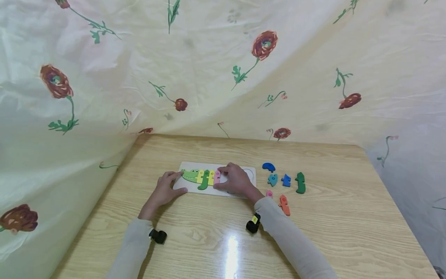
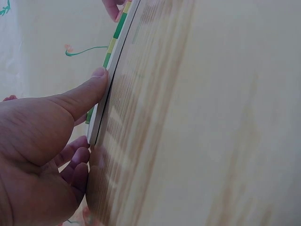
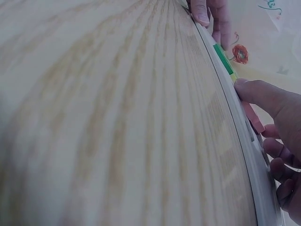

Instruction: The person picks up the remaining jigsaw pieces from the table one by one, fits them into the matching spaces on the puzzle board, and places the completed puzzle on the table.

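A pale puzzle board (image 1: 200, 166) lies flat on the table, bearing a crocodile in pieces: a green head (image 1: 190, 176), yellow segments and a green leg piece (image 1: 204, 180). My left hand (image 1: 165, 190) holds the board's left end, its thumb (image 2: 89, 94) along the near edge and its fingers at the far side. Over the board's middle, my right hand (image 1: 238, 182) pinches a pink piece (image 1: 217, 177) between thumb and fingers, against the last yellow segment. In the right wrist view that pink piece (image 3: 254, 118) appears slightly tilted above the board. The right hand hides part of the board.
Several loose pieces lie right of the board: dark blue (image 1: 268, 167), teal (image 1: 272, 179), blue (image 1: 286, 180), green (image 1: 301, 183), pink (image 1: 269, 193) and orange (image 1: 284, 205). A flowered cloth (image 1: 209, 77) hangs behind and beside the wooden table (image 1: 195, 232).
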Action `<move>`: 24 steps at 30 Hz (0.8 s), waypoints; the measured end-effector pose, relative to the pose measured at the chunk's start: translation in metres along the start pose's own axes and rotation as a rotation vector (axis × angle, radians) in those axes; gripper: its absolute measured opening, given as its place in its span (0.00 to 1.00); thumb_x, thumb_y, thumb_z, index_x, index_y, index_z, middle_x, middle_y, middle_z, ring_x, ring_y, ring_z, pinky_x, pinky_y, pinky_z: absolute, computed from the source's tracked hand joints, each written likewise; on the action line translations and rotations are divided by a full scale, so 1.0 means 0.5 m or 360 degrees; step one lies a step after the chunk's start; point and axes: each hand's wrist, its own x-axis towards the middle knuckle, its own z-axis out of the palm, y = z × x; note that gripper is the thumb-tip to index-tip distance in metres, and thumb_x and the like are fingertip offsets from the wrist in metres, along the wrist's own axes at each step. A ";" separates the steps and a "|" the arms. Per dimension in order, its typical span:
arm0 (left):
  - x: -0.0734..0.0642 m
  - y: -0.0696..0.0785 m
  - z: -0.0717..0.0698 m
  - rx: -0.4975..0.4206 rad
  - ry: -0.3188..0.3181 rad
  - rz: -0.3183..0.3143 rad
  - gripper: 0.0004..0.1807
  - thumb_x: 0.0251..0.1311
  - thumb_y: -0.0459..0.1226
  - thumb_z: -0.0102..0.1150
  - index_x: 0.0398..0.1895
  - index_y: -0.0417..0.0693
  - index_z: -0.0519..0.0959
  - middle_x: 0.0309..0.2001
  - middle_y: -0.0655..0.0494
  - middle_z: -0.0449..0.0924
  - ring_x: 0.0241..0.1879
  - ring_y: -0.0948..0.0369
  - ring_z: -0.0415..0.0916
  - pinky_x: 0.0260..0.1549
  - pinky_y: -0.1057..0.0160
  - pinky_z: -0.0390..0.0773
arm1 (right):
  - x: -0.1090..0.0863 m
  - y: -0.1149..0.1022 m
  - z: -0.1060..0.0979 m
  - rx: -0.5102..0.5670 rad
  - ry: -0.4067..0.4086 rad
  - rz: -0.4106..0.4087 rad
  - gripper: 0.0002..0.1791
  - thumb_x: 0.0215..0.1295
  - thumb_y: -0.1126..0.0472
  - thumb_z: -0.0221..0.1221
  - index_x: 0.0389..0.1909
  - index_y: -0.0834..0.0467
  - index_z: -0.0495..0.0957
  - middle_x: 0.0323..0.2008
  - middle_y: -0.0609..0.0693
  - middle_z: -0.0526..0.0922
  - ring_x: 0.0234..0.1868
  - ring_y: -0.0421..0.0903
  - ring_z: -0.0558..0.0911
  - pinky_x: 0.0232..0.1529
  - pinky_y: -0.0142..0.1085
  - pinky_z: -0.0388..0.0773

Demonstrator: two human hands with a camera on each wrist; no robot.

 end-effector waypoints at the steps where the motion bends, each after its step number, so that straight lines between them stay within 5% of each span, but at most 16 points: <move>1: 0.001 -0.001 0.000 -0.0001 -0.0001 0.0000 0.40 0.61 0.46 0.72 0.76 0.48 0.68 0.71 0.37 0.61 0.66 0.40 0.58 0.62 0.38 0.67 | 0.000 0.000 0.000 0.0001 -0.0002 0.0005 0.41 0.51 0.37 0.76 0.64 0.52 0.80 0.39 0.45 0.76 0.36 0.44 0.71 0.34 0.35 0.69; 24: 0.002 0.001 -0.002 -0.0002 -0.0016 -0.0010 0.40 0.61 0.45 0.72 0.76 0.49 0.68 0.72 0.37 0.60 0.66 0.40 0.58 0.63 0.38 0.66 | 0.001 -0.004 -0.007 -0.0018 -0.0042 0.0007 0.41 0.52 0.39 0.76 0.66 0.52 0.79 0.39 0.46 0.76 0.38 0.44 0.71 0.36 0.35 0.69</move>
